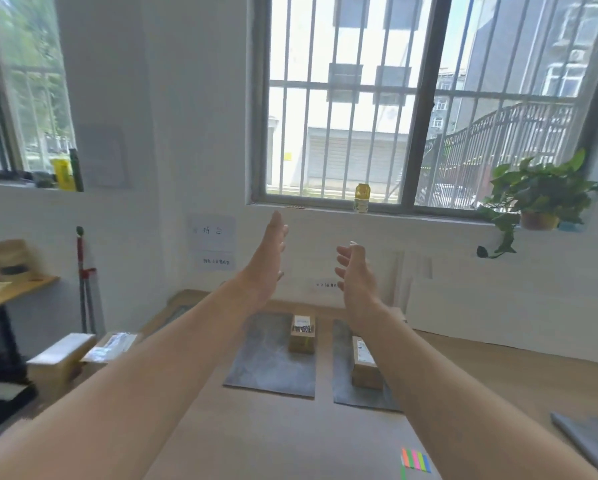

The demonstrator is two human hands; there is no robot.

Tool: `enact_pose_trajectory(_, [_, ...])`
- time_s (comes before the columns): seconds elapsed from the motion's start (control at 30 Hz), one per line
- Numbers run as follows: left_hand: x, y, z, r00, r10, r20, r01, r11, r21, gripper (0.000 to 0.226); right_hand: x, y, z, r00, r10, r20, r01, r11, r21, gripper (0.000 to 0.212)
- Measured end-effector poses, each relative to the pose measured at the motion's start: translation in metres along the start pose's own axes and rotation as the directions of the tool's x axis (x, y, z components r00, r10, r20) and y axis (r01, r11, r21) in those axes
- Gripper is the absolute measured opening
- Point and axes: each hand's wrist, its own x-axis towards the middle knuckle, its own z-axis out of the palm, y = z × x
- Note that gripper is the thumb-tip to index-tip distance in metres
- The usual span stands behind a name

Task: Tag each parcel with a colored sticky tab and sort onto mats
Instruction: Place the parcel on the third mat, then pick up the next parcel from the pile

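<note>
**Forearms up close, both hands raised and empty; two parcels on mats**

Forearms, bare, fill the lower frame and run out past its bottom edge. Left hand (268,258) is lifted above the table (290,427), seen edge-on, fingers straight, holding nothing. Right hand (356,275) is beside it and apart from it, fingers loosely curled, also holding nothing.

Hidden / cut off:
- Right forearm covers the far right part of the right mat (342,386).
- A grey sheet (588,441) at the right is cut by the frame edge; cannot tell whether it is another mat.
- Strip of sticky tabs (415,460) lies on the table near the bottom edge: orange, pink, green and blue bands; its lower end is cropped.

Parcels:
- Left parcel (302,336), a brown carton, sits on the far right part of the left mat (263,362), with its long axis pointing away from the camera toward the window wall.
- Right parcel (366,367), also a brown carton, sits on the right mat with the same axis, a little nearer the camera.

Writing:
- Left parcel has a white label at the far end with dark barcode-like print, not readable. A yellow-green patch on its top is too blurred to identify.
- Right parcel has a white label along the top, print unreadable.
- Paper notices (211,232) on the wall carry handwriting too blurred to read.
- A yellow can (362,198) stands on the sill, brand not legible.
</note>
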Motion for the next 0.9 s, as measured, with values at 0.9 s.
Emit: enact_pose_trajectory(0.9, [-0.038, -0.07, -0.36, 0.967, -0.206, -0.15, 0.215, 0.976, 0.044, 0.08, -0.09, 0.114, 0.339, 0.958, 0.23, 0.171, -0.231, 0.973, -0.012, 0.043])
